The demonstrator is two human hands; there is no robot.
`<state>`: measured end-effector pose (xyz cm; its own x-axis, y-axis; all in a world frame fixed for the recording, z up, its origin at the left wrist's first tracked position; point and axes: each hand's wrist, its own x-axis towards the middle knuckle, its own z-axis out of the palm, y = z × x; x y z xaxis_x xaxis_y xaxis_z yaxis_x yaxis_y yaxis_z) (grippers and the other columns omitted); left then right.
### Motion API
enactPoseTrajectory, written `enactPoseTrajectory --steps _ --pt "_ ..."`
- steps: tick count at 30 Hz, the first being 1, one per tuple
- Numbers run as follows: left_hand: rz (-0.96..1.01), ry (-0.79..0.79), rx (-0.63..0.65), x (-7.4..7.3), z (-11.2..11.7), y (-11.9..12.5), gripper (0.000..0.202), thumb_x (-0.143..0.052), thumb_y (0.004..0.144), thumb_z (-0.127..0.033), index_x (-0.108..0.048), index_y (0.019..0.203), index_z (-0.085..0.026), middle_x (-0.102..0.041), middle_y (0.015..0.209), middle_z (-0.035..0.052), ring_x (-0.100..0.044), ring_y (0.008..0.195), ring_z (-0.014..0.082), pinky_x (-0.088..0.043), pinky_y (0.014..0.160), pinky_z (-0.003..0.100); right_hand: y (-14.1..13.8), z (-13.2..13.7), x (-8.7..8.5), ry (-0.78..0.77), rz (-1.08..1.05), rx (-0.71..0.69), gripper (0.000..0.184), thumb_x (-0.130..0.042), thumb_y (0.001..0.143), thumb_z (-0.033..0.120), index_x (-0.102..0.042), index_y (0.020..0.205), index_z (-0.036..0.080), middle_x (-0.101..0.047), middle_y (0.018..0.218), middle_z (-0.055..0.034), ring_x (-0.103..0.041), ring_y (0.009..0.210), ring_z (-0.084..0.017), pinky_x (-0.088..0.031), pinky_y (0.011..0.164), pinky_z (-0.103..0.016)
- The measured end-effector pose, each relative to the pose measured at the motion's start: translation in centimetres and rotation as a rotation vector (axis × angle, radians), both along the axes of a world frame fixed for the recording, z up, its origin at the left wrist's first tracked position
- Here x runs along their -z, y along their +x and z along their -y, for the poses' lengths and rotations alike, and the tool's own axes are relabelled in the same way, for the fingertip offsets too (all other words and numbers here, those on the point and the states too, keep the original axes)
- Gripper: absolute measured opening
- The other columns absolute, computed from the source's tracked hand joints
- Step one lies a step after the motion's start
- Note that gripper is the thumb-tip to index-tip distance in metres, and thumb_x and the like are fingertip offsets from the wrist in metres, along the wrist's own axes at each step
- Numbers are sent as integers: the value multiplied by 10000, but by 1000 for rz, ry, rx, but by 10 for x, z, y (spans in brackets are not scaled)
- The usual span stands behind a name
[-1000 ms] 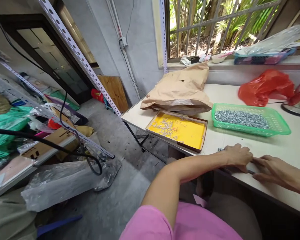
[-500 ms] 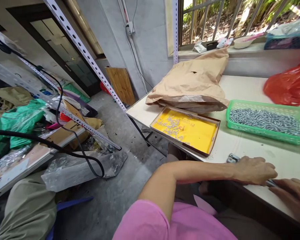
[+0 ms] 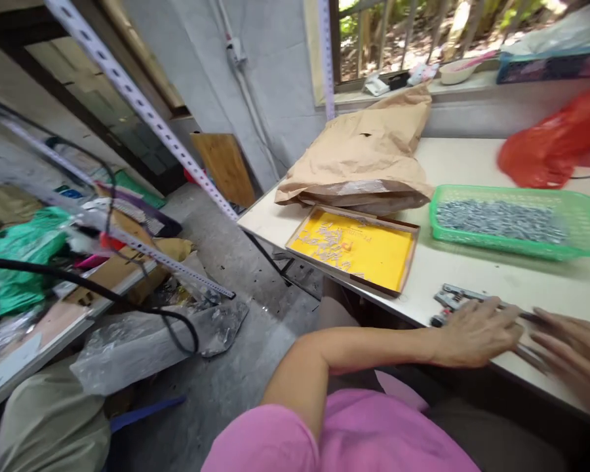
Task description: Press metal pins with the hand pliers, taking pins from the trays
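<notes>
My left hand [image 3: 479,331] lies over a plier-like metal hand tool [image 3: 456,298] at the front edge of the table, its fingers curled across the tool. The jaw end points left past that hand, and two long handles extend to the right. My right hand [image 3: 577,344] is beside the handle ends; it is smeared by motion, and I cannot tell whether it grips them. Behind the hands stands a green plastic basket [image 3: 496,250] with many small metal pins. Left of the tool, a shallow tray with a yellow bottom [image 3: 378,262] holds scattered small metal pieces.
A large brown paper bag [image 3: 358,151] lies behind the yellow tray. At the back right is a red plastic bag [image 3: 541,147]. A perforated metal post [image 3: 142,111] slants across the left, with a black cable [image 3: 113,295] hanging before it. Another person's trousered leg [image 3: 49,419] is lower left.
The view has shifted, and things appear further left and slightly higher. More of the plier-like tool shows; its handles appear spread apart between my hands, and my right hand is more blurred.
</notes>
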<state>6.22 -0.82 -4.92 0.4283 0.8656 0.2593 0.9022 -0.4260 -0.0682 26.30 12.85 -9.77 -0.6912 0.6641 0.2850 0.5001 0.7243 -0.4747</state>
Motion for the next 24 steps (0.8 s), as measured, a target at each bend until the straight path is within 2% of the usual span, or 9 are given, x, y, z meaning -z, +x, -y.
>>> enactPoseTrajectory --steps 1,4,8,12,14,16,19,22,24 --pt "34 23 33 1 5 2 366 -356 930 -103 -640 1156 -149 -518 1354 134 -489 1238 263 -479 912 365 -2 3 -4 0 37 -62 427 -456 774 687 -676 922 352 -706 986 -145 -666 872 -324 -548 757 -491" --pt "199 -25 61 5 15 7 296 -385 965 -210 -604 1149 -131 -553 1308 123 -466 1280 267 -426 1025 403 -18 13 -26 51 150 -45 369 -426 908 447 -662 1065 212 -678 988 -155 -625 912 -275 -499 834 -430" --pt "392 -153 65 7 14 5 300 -455 954 -354 -552 1152 -150 -615 1149 121 -516 1226 251 -367 1089 444 -48 -1 -54 102 294 88 278 -440 932 279 -693 925 164 -673 917 -116 -585 906 -245 -456 824 -372" --pt "447 -130 86 6 16 5 414 -478 934 -425 -512 1213 -121 -596 1194 149 -473 1272 280 -333 1115 473 -66 -1 -74 131 341 139 224 -490 919 205 -707 943 158 -656 930 -112 -553 906 -230 -427 783 -332" --pt "465 -108 99 8 18 6 466 -479 931 -440 -495 1258 -109 -571 1257 166 -443 1300 299 -328 1116 488 -78 13 -83 160 289 10 224 -498 925 210 -709 994 179 -641 978 -105 -529 908 -216 -411 774 -316" --pt "474 -129 109 11 19 6 471 -490 924 -447 -514 1259 -118 -575 1263 171 -470 1269 313 -373 1078 498 -93 30 -90 178 263 -202 204 -532 918 232 -716 1007 226 -627 1009 -86 -502 918 -209 -392 769 -309" --pt "442 -233 111 17 17 6 322 -469 938 -306 -591 1166 -115 -635 1161 163 -575 1126 303 -468 973 468 -120 49 -90 193 331 -441 132 -606 873 244 -732 877 283 -614 963 -59 -465 914 -219 -355 736 -323" --pt "421 -286 92 21 15 5 341 -400 885 -99 -610 1153 -113 -650 1146 150 -603 1078 277 -499 937 431 -142 52 -80 210 382 -534 136 -618 848 215 -704 750 252 -599 906 -56 -452 889 -214 -331 713 -332" --pt "415 -298 62 23 14 6 375 -397 852 -63 -621 1147 -122 -667 1116 139 -625 1023 266 -527 885 409 -150 50 -74 221 387 -538 146 -606 840 186 -677 716 216 -595 888 -64 -457 876 -206 -329 706 -331"
